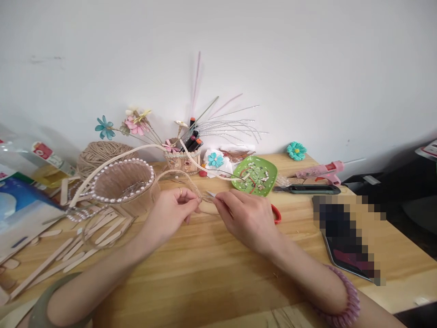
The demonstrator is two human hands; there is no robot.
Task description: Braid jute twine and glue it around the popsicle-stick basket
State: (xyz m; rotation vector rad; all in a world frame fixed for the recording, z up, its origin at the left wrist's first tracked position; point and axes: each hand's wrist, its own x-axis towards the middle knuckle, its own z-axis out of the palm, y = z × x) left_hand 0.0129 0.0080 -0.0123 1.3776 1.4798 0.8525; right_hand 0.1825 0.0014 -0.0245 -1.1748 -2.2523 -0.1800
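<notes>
My left hand (175,207), with a ring on one finger, pinches a strand of jute twine (191,180) near its fingertips. The twine loops up behind that hand beside a brown cup (139,200) rimmed with white pearl beads. My right hand (251,218) is closed around scissors (277,214); a pointed metal tip sticks out by its thumb and the red handle shows behind the hand. That tip is close to the twine at my left fingertips. Some twine also runs towards my right fingers, where its end is hidden.
Wooden craft sticks (82,250) lie scattered at the left, near a ball of twine (102,157). Behind my hands are a green dish (254,161) of small pieces and a decorated pot (182,163). A utility knife (307,188), pink glue gun (321,171) and dark device (344,241) are at right.
</notes>
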